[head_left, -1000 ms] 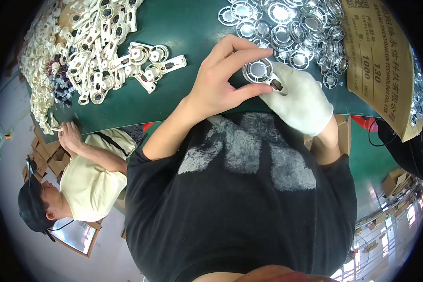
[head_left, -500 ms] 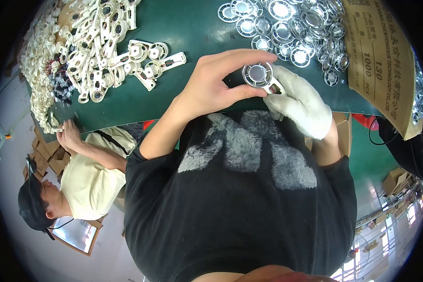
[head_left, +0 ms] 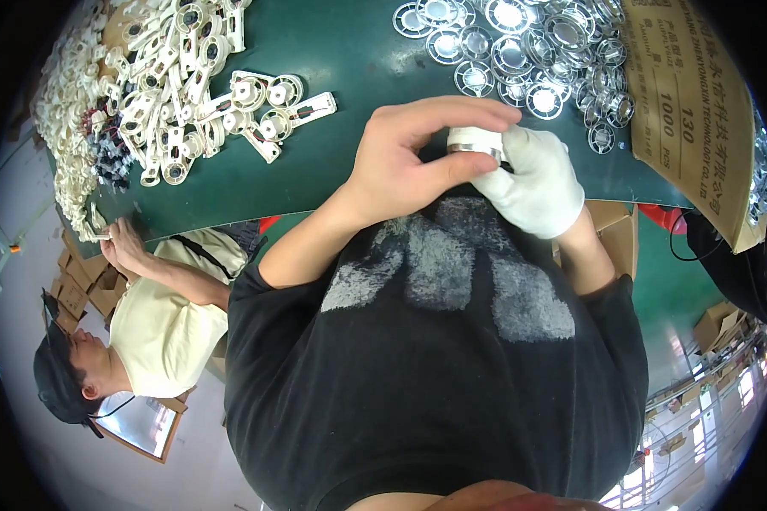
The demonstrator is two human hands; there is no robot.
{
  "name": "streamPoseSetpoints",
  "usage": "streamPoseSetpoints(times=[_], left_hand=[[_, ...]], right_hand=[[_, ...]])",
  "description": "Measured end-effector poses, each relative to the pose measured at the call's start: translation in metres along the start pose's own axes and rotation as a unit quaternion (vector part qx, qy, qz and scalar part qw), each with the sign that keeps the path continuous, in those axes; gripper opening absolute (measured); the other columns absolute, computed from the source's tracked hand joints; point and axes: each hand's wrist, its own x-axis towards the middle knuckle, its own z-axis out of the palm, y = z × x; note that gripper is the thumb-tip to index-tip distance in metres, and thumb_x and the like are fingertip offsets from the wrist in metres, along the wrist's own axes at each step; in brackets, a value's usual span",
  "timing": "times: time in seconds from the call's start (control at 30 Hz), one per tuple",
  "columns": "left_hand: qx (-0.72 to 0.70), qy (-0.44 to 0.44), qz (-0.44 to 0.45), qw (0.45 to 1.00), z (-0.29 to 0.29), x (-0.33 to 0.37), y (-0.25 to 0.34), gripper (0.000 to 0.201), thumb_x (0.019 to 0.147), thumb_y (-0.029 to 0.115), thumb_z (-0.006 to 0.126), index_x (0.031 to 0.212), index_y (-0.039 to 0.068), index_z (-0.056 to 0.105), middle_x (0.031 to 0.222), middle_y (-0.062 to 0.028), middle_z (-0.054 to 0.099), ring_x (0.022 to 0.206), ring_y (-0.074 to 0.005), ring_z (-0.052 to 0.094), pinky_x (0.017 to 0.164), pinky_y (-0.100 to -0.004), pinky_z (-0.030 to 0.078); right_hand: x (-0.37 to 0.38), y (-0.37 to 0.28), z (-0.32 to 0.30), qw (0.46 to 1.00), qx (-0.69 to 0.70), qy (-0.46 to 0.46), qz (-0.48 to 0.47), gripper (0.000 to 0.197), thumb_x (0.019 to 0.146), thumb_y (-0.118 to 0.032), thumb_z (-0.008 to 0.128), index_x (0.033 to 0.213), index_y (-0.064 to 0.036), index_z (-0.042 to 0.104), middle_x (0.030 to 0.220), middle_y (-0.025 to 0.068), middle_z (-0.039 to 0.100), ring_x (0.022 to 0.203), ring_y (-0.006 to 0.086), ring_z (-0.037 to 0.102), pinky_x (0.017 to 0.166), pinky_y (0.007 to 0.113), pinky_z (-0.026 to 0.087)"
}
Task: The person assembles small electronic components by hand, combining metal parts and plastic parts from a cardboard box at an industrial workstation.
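My bare left hand [head_left: 400, 162] closes thumb and fingers around the round head of a small white fan housing [head_left: 474, 139]. A silver ring cover [head_left: 475, 150] sits on that head, which is now seen edge-on. My right hand [head_left: 539, 183], in a white glove, is closed on the handle end of the same housing; its fingers hide most of the handle. Left of my hands lie white fan housings [head_left: 274, 123] with round heads and short handles. Silver ring covers [head_left: 544, 100] are heaped beyond my right hand.
A cardboard box flap [head_left: 686, 119] stands at the right end of the green table [head_left: 358, 51]. At far left are heaps of small white parts [head_left: 72, 128] and dark parts [head_left: 111, 157]. A co-worker [head_left: 162, 324] sits at left, one hand at the table edge.
The fan housing has turned in my hands, from its silver face showing to its side edge showing. My gloved right hand has rotated and shifted slightly left.
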Motion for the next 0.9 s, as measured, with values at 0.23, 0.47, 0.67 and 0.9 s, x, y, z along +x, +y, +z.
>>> streamPoseSetpoints(times=[0.23,0.47,0.67,0.9], left_hand=[[0.027,0.023,0.007,0.999,0.001,0.0,0.002,0.032,0.083,-0.001,0.08,0.114,0.001,0.073,0.122,-0.0144,0.074,0.113,-0.0245,0.071,0.097,-0.0353,0.056],[0.083,0.063,-0.01,0.995,0.007,-0.007,-0.007,0.03,0.083,-0.004,0.079,0.112,-0.002,0.071,0.124,-0.0164,0.072,0.112,-0.0235,0.07,0.096,-0.0342,0.056],[0.129,-0.008,-0.011,0.992,-0.003,-0.005,-0.001,0.03,0.088,-0.005,0.075,0.117,-0.005,0.067,0.129,-0.0192,0.068,0.115,-0.0233,0.067,0.098,-0.035,0.055],[0.058,0.096,-0.067,0.991,0.012,-0.012,-0.012,0.026,0.083,0.004,0.081,0.108,0.003,0.074,0.117,-0.0094,0.075,0.103,-0.0218,0.073,0.089,-0.0324,0.058]], right_hand=[[-0.008,0.004,0.017,0.994,-0.083,0.058,-0.03,0.034,0.092,-0.035,0.072,0.112,-0.0093,0.064,0.08,0.0144,0.071,0.074,0.0364,0.072,0.064,0.047,0.058],[-0.007,0.007,0.023,0.982,-0.162,0.088,-0.034,0.035,0.09,-0.034,0.074,0.11,-0.0085,0.062,0.078,0.0137,0.071,0.07,0.0347,0.072,0.062,0.045,0.058],[-0.013,0.014,0.019,0.985,-0.165,0.046,-0.019,0.034,0.09,-0.03,0.073,0.114,-0.0086,0.062,0.081,0.0134,0.071,0.072,0.0335,0.072,0.061,0.045,0.057],[-0.01,0.017,0.025,0.987,-0.15,0.042,-0.037,0.031,0.095,-0.03,0.068,0.115,-0.0072,0.062,0.083,0.0149,0.07,0.074,0.0353,0.072,0.062,0.046,0.058]])
